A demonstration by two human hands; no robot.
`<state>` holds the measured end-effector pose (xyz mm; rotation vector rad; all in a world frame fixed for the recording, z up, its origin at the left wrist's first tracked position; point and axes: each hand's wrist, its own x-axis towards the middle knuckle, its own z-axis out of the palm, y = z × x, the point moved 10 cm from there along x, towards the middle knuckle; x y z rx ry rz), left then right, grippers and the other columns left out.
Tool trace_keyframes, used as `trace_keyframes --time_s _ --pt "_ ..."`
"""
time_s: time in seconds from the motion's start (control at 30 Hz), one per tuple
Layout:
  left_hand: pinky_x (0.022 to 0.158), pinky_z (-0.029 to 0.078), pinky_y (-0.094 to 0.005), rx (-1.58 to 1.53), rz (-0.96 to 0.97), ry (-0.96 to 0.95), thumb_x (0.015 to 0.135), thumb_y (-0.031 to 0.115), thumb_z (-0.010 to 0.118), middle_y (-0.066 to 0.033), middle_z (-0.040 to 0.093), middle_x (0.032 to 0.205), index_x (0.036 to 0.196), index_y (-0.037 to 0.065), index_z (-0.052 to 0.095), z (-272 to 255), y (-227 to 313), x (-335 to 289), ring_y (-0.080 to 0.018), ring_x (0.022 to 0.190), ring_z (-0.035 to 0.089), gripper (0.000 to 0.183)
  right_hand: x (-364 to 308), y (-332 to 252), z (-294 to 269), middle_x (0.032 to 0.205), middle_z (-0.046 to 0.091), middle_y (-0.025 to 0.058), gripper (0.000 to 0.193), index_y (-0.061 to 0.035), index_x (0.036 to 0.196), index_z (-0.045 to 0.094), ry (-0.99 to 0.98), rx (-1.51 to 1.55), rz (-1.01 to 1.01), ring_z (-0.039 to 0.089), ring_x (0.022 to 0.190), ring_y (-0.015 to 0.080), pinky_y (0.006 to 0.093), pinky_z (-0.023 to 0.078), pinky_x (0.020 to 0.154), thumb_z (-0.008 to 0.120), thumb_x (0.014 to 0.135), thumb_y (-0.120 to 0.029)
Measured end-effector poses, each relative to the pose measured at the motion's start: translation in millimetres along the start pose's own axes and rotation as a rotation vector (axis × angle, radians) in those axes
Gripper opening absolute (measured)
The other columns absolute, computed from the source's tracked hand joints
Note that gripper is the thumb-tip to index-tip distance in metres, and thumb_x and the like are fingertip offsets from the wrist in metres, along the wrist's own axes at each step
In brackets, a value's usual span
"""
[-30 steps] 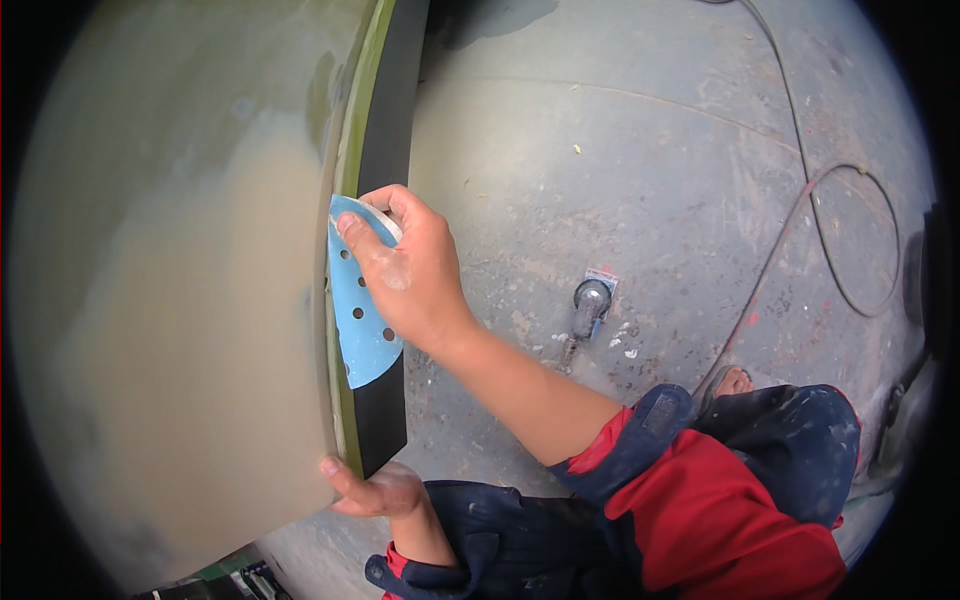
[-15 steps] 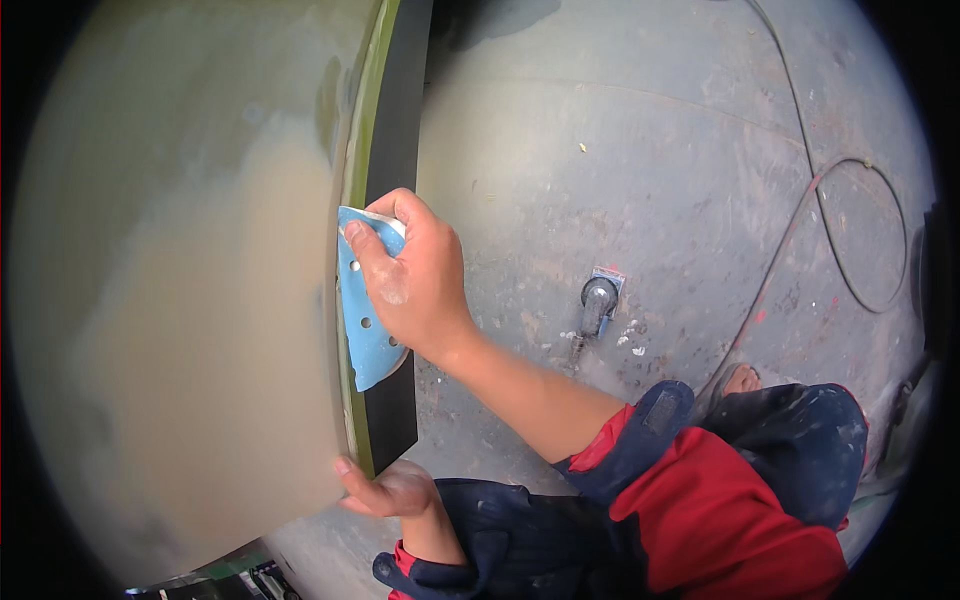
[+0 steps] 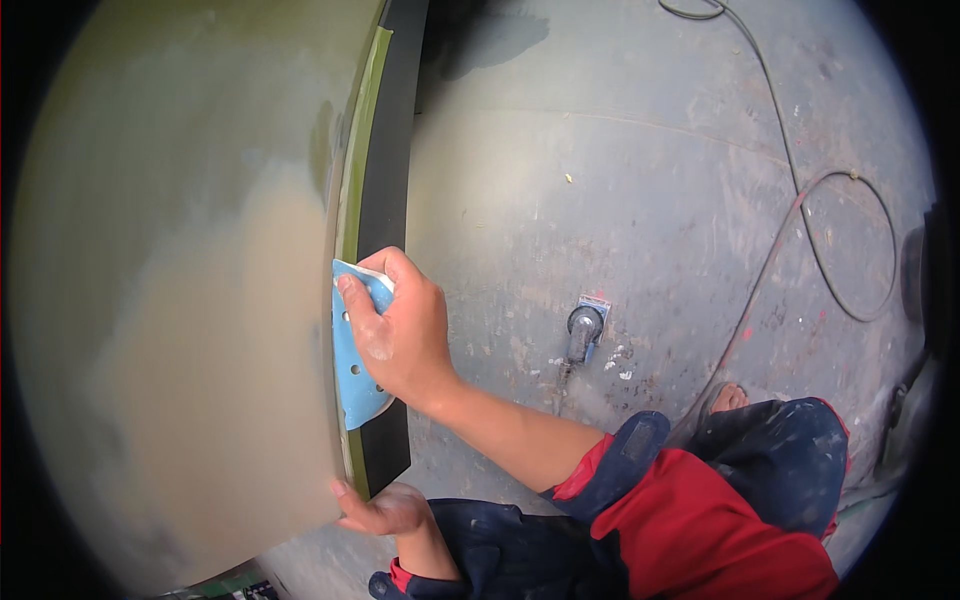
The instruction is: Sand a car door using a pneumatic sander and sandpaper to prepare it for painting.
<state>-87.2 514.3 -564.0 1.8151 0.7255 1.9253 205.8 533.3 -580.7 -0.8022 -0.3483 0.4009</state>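
Observation:
A large olive-painted panel (image 3: 220, 350) with a smooth beige patch fills the left side. Along its right edge run green masking tape (image 3: 366, 110) and a black strip (image 3: 385, 200). My right hand (image 3: 405, 325) is closed on a light-blue sanding sheet (image 3: 352, 355) with round holes, its thumb pressing on the front. The sheet lies against the taped edge; whitish dust marks that hand. Lower down, my left hand (image 3: 385, 509) grips the panel's bottom right corner, thumb at the edge and its other fingers mostly hidden.
A dark round-headed tool (image 3: 584, 325) with a hose stands on the scuffed grey floor (image 3: 600, 210). A long thin hose (image 3: 775, 220) loops across the floor at the right. My foot (image 3: 729, 398) shows near my dark trouser leg.
My right hand has slid down along the panel's edge with the sanding sheet. The left hand stays at the bottom corner. The whole view has shifted slightly.

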Motion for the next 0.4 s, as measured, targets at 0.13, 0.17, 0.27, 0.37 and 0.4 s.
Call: trace_keyframes --time_s 0.13,0.17,0.27,0.37,0.4 --pt "0.105 0.053 -0.0411 -0.020 -0.035 -0.021 0.105 0.024 0.053 -0.0216 0.064 0.132 0.127 -0.011 0.061 5.8 3.1 -0.6 -0.0278 0.117 0.065 0.043 71.9 -9.8 -5.9 0.075 0.070 0.0179 0.017 0.0021 0.091 0.060 0.055 -0.062 -0.087 0.069 0.066 0.0333 0.0435 0.054 0.066 0.066 0.098 -0.012" --pt "0.105 0.053 -0.0410 -0.007 -0.045 -0.002 0.105 0.024 0.053 -0.0216 0.063 0.132 0.130 -0.011 0.060 1.6 1.0 0.4 -0.0279 0.118 0.065 0.044 81.8 -10.0 -3.9 0.074 0.069 0.0184 0.018 0.0022 0.090 0.060 0.032 -0.065 -0.067 0.069 0.067 0.0341 0.0452 0.054 0.068 0.066 0.098 -0.013" --pt "0.105 0.053 -0.0410 0.032 -0.027 -0.037 0.104 0.025 0.053 -0.0217 0.062 0.135 0.135 -0.010 0.056 -15.7 -14.7 2.7 -0.0281 0.120 0.064 0.047 51.7 -0.3 1.1 0.074 0.069 0.0181 0.018 0.0024 0.090 0.060 0.003 -0.009 -0.016 0.069 0.067 0.0344 0.0455 0.054 0.068 0.066 0.098 -0.013" --pt "0.107 0.052 -0.0410 0.008 -0.045 -0.094 0.104 0.026 0.054 -0.0215 0.061 0.137 0.138 -0.009 0.054 -7.3 -15.5 1.8 -0.0284 0.122 0.063 0.049 42.5 2.6 1.0 0.077 0.071 0.0191 0.018 0.0016 0.091 0.061 -0.013 -0.018 -0.033 0.071 0.069 0.0345 0.0451 0.054 0.068 0.067 0.098 -0.014" --pt "0.109 0.051 -0.0410 -0.044 -0.094 -0.102 0.104 0.027 0.055 -0.0213 0.061 0.137 0.139 -0.009 0.054 1.9 -9.5 1.5 -0.0286 0.122 0.063 0.050 50.3 -0.9 -2.3 0.079 0.072 0.0199 0.019 0.0010 0.092 0.061 -0.011 -0.025 -0.019 0.072 0.070 0.0348 0.0450 0.055 0.069 0.068 0.097 -0.015"
